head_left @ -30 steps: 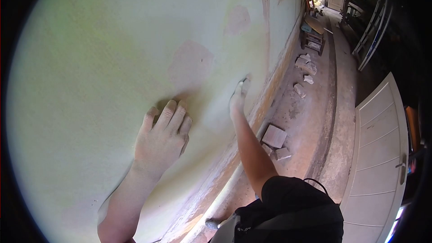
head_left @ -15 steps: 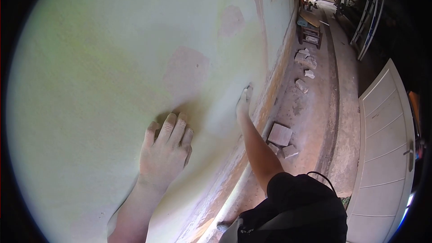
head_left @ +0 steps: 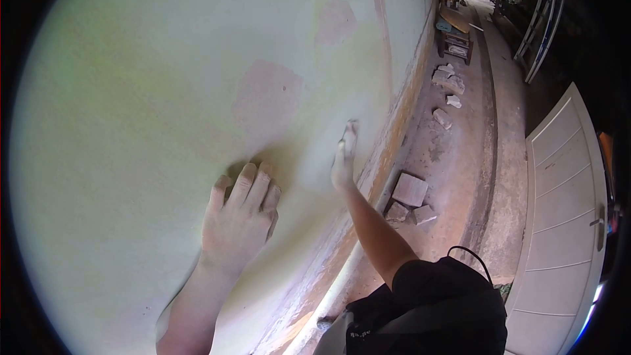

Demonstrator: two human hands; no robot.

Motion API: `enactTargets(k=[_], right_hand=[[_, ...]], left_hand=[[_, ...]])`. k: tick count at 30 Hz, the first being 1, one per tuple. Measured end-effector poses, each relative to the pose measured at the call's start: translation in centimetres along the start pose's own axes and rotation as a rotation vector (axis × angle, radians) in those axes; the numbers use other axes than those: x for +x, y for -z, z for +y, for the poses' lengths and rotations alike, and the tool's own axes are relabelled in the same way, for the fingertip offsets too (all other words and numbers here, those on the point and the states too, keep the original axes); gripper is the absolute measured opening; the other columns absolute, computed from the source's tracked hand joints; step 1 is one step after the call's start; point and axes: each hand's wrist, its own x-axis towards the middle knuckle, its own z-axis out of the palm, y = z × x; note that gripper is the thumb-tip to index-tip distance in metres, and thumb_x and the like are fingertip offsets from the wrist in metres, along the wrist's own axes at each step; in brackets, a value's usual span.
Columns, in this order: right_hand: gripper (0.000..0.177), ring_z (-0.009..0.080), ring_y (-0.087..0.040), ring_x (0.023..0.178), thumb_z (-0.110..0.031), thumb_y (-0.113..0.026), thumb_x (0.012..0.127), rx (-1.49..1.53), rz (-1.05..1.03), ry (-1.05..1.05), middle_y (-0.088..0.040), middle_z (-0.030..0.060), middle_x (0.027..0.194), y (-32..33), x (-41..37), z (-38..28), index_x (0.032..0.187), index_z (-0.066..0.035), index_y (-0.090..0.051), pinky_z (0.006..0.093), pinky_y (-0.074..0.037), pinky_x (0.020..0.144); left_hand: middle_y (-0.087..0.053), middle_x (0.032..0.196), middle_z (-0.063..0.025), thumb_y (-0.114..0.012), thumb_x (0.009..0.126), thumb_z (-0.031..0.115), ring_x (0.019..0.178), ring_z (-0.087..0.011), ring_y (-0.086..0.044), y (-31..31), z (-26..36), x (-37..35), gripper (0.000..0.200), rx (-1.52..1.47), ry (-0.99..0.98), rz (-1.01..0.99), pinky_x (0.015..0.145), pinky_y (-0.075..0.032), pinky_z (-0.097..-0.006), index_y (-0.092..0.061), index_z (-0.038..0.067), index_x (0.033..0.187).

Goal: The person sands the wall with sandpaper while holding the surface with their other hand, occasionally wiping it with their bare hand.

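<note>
A pale green wall (head_left: pixel 151 92) with pinkish bare patches (head_left: pixel 268 95) fills the left and middle of the view. Against its lower part rests my left hand (head_left: pixel 242 213), dusty, back toward me, its fingers slightly bent and partly apart, holding nothing visible. Further right, near the wall's bottom edge, my right hand (head_left: pixel 344 158) is seen side-on against a paler, whitish area. Its fingers point away from me and are pressed together; the palm side is hidden, and whatever it may hold cannot be made out.
Along the wall's base runs a rough brownish strip (head_left: pixel 342 243). Square slabs (head_left: pixel 410 190) and broken pieces (head_left: pixel 449 81) lie on the floor. A small rack (head_left: pixel 457 46) stands farther off. On the right are a white door (head_left: pixel 562 223) and a ladder (head_left: pixel 545 26).
My right hand has slid a little left along the wall, and its fingers look straighter. My left hand remains in nearly the same place. The view has shifted slightly.
</note>
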Motion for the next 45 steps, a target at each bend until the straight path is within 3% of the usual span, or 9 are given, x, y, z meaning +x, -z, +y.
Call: enactTargets(k=[4, 7, 12, 16, 23, 29, 33, 39, 45], right_hand=[[0.068, 0.0364, -0.011, 0.160, -0.044, -0.030, 0.113, 0.268, 0.206, -0.164, -0.013, 0.0219, 0.172, -1.9, 4.3, 2.6, 0.165, -0.002, -0.017, 0.0478, -0.011, 0.129], [0.073, 0.0424, -0.004, 0.159, -0.048, -0.031, 0.112, -0.166, -0.074, 0.073, -0.007, 0.0238, 0.172, -3.1, -0.1, -6.8, 0.166, -0.004, -0.012, 0.0528, -0.007, 0.129], [0.063, 0.0459, 0.002, 0.159, -0.029, -0.042, 0.106, -0.257, -0.232, 0.384, -0.006, 0.0286, 0.171, -4.9, -5.8, -14.9, 0.163, -0.005, -0.025, 0.0691, 0.002, 0.123], [0.060, 0.0427, -0.005, 0.159, -0.041, -0.039, 0.110, -0.102, 0.001, 0.142, -0.012, 0.0235, 0.171, -3.8, -0.3, -10.0, 0.156, -0.003, -0.039, 0.0625, -0.005, 0.125], [0.066, 0.0367, -0.012, 0.159, -0.047, -0.033, 0.112, 0.089, 0.117, -0.165, -0.010, 0.0238, 0.171, -0.8, 6.5, -1.9, 0.165, -0.009, -0.025, 0.0457, -0.016, 0.128], [0.063, 0.0540, -0.004, 0.156, -0.036, -0.038, 0.107, -0.299, -0.155, 0.399, -0.003, 0.0285, 0.171, -3.8, -4.1, -11.5, 0.165, -0.013, -0.025, 0.0677, -0.004, 0.124], [0.063, 0.0562, -0.006, 0.155, -0.030, -0.041, 0.104, -0.249, -0.255, 0.472, -0.009, 0.0317, 0.170, -2.4, -3.9, -7.6, 0.162, -0.008, -0.029, 0.0696, -0.003, 0.122], [0.061, 0.0442, -0.014, 0.157, -0.035, -0.037, 0.111, -0.021, 0.053, 0.031, -0.018, 0.0275, 0.169, -0.1, 4.6, 0.6, 0.159, 0.003, -0.030, 0.0504, -0.015, 0.127], [0.064, 0.0424, -0.020, 0.155, -0.039, -0.042, 0.112, -0.034, 0.113, -0.131, -0.023, 0.0261, 0.166, -1.7, 4.5, -2.1, 0.156, 0.005, -0.031, 0.0504, -0.019, 0.126]], left_hand=[[-0.060, 0.134, -0.0035, -0.072, 0.083, 0.023, 0.126, -0.0200, -0.054, -0.1, 0.1, -0.1, 0.021, 0.004, -0.007, 0.018, 0.102, -0.043, -0.0459, -0.070, 0.013, 0.102], [-0.061, 0.134, -0.0040, -0.072, 0.083, 0.024, 0.127, -0.0202, -0.054, 0.2, 0.1, 0.1, 0.023, -0.014, -0.001, 0.017, 0.103, -0.043, -0.0463, -0.070, 0.013, 0.103], [-0.061, 0.133, -0.0024, -0.070, 0.085, 0.026, 0.128, -0.0182, -0.053, 0.2, 0.4, -0.1, 0.024, -0.006, 0.009, 0.004, 0.105, -0.042, -0.0439, -0.071, 0.013, 0.105], [-0.060, 0.135, -0.0016, -0.072, 0.083, 0.025, 0.128, -0.0186, -0.052, -0.1, 0.2, -0.5, 0.023, 0.010, -0.005, -0.034, 0.104, -0.042, -0.0449, -0.071, 0.013, 0.103], [-0.060, 0.132, -0.0007, -0.073, 0.083, 0.025, 0.127, -0.0177, -0.052, 0.1, 0.2, -0.4, 0.021, 0.015, -0.007, -0.007, 0.104, -0.042, -0.0440, -0.072, 0.014, 0.101], [-0.061, 0.133, -0.0026, -0.072, 0.083, 0.023, 0.127, -0.0193, -0.053, -0.1, 0.4, -0.3, 0.024, -0.013, 0.016, 0.000, 0.104, -0.042, -0.0443, -0.070, 0.013, 0.105], [-0.060, 0.136, -0.0052, -0.072, 0.082, 0.020, 0.128, -0.0219, -0.053, -0.2, 0.5, -0.2, 0.027, 0.006, 0.043, 0.041, 0.103, -0.043, -0.0455, -0.069, 0.011, 0.107], [-0.059, 0.137, -0.0066, -0.071, 0.081, 0.019, 0.129, -0.0235, -0.053, -0.2, 0.5, -0.2, 0.029, 0.009, 0.037, 0.031, 0.105, -0.043, -0.0469, -0.068, 0.010, 0.108], [-0.059, 0.137, -0.0070, -0.071, 0.082, 0.020, 0.129, -0.0236, -0.053, -0.3, 0.6, -0.2, 0.026, 0.007, 0.028, 0.037, 0.106, -0.043, -0.0473, -0.068, 0.010, 0.106]])
